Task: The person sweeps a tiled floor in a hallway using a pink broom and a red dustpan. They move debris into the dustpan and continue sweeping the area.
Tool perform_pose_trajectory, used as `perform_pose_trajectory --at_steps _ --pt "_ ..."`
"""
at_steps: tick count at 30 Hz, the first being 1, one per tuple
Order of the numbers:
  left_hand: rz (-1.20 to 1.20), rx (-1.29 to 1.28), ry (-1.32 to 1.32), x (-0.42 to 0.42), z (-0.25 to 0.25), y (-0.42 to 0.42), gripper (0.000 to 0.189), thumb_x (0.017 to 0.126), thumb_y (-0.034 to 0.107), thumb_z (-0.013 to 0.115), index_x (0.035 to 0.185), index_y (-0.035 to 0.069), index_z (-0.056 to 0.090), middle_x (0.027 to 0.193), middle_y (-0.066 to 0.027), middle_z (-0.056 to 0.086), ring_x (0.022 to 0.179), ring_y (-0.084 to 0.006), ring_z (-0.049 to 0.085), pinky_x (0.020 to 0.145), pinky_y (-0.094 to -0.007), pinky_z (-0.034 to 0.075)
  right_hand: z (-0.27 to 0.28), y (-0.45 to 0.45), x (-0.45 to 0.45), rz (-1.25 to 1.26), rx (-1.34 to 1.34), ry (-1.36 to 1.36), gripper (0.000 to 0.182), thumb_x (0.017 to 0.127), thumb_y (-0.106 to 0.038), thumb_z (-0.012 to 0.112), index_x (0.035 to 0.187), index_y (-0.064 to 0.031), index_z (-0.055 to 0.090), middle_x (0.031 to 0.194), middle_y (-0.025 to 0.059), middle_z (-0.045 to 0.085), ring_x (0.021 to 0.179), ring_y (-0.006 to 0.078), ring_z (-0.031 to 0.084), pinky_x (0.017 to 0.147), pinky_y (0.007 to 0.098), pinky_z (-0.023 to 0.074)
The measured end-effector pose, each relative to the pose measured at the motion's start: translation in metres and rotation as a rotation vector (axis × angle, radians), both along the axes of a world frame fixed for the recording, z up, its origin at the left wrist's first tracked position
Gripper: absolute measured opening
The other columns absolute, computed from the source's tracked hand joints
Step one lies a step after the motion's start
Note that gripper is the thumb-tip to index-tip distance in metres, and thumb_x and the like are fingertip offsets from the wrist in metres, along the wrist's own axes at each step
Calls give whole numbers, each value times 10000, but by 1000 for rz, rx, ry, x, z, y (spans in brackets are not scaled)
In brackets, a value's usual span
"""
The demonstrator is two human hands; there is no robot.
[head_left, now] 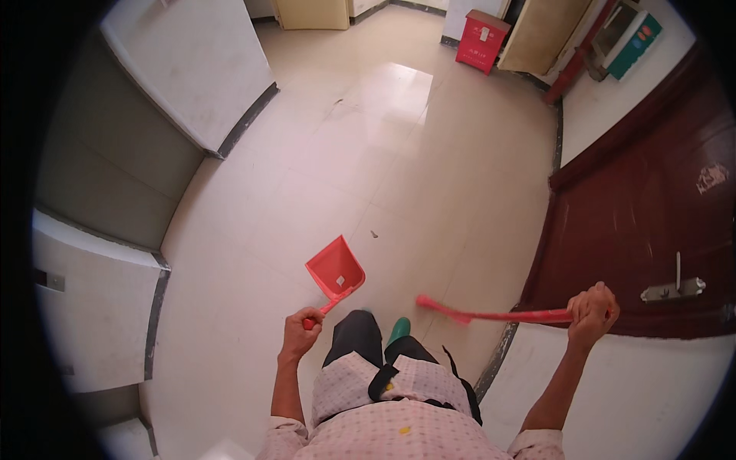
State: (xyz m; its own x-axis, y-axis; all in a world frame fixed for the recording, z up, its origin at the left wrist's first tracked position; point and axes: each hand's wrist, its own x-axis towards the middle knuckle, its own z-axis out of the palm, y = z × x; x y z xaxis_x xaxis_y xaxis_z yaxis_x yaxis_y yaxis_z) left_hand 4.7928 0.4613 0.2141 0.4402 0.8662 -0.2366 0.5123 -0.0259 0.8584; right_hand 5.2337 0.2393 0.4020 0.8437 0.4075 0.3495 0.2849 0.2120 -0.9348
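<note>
My left hand [302,333] is closed around the handle of a red plastic dustpan [333,264], whose open edge points up and to the left in the view. A small pale scrap [340,280] lies in the pan. Out to the right, my right hand [592,313] grips the long red handle of a broom [517,315]. The broom's reddish head [440,307] is slightly blurred and low, to the right of my green boot [401,329]; whether it touches the floor I cannot tell. A small dark bit of debris [374,234] lies on the tiles beyond the dustpan.
Another dark bit [338,101] lies farther up the tiled floor [345,172]. A dark red door [632,218] with a lever handle is on the right. At the far right stands a red metal box [482,43]. Grey elevator-like doors [115,138] and white walls border the left.
</note>
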Motion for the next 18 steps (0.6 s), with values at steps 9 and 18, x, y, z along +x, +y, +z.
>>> perform_pose_trajectory --at_steps 9,18 --pt "1 18 43 65 -8 132 137 725 -103 571 809 -11 630 766 -46 653 735 -111 601 734 -249 502 -14 140 63 78 -20 -174 377 937 -35 420 582 -96 308 523 -14 290 412 65 277 398 258 310" --pt "-133 102 192 152 -30 284 120 723 18 609 830 44 657 759 -97 678 717 -239 668 695 -323 523 -43 252 150 -74 -54 -56 405 966 -79 433 577 -113 326 504 -22 297 425 68 276 430 254 307"
